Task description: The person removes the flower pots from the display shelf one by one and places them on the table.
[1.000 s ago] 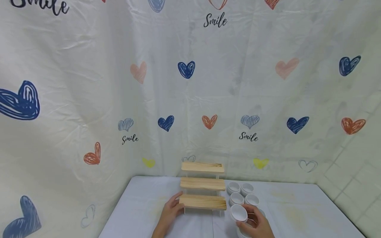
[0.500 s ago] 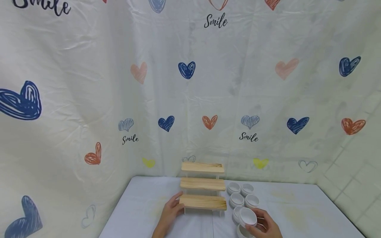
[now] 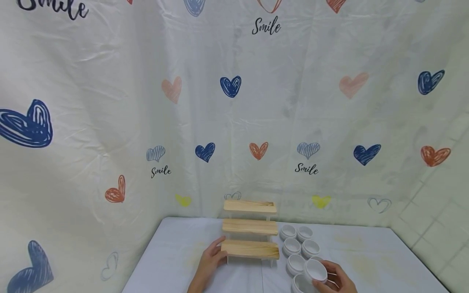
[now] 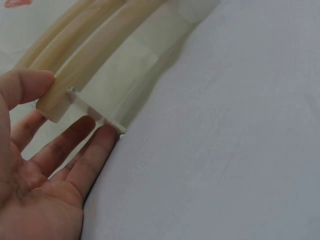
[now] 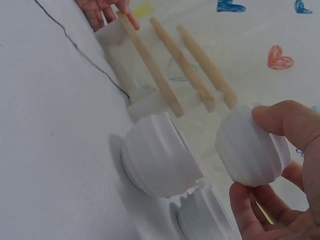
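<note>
A three-tier wooden display stand with clear supports stands at the back middle of the table. At its lowest board's left end, my left hand grips the wood, thumb on one face and index finger on the other; the remaining fingers extend by the clear support. My right hand pinches a small white bowl between thumb and fingers, its opening visible from above. In the right wrist view this held bowl shows rippled sides and is off the table. Nearest below it are two other white bowls.
More white bowls stand in two columns right of the stand, reaching toward the back edge. A white cloth covers the table. Behind hangs a curtain printed with hearts.
My right hand has carried the white bowl rightward and slightly toward me, uncovering a bowl that was behind it. My left hand keeps its place on the stand.
</note>
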The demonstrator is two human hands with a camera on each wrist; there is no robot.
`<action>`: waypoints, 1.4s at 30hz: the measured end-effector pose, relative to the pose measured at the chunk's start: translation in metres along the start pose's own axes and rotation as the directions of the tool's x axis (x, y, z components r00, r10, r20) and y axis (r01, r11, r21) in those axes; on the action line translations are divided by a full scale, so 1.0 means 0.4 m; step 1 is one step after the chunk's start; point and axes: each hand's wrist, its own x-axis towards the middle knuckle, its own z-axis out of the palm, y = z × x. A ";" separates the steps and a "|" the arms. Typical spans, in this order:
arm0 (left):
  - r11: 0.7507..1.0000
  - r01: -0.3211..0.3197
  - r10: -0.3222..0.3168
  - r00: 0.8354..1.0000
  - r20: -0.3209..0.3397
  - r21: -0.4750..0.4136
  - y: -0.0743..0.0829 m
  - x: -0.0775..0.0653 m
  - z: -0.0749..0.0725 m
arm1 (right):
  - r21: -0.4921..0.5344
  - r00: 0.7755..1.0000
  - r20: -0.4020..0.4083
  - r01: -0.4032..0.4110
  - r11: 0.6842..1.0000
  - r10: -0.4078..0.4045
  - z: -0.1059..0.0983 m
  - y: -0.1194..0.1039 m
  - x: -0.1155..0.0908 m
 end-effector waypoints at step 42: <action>1.000 -0.019 0.019 1.000 0.020 -0.004 -0.004 0.003 -0.007 | -0.121 0.990 0.096 -0.090 0.989 0.102 -0.084 0.096 0.035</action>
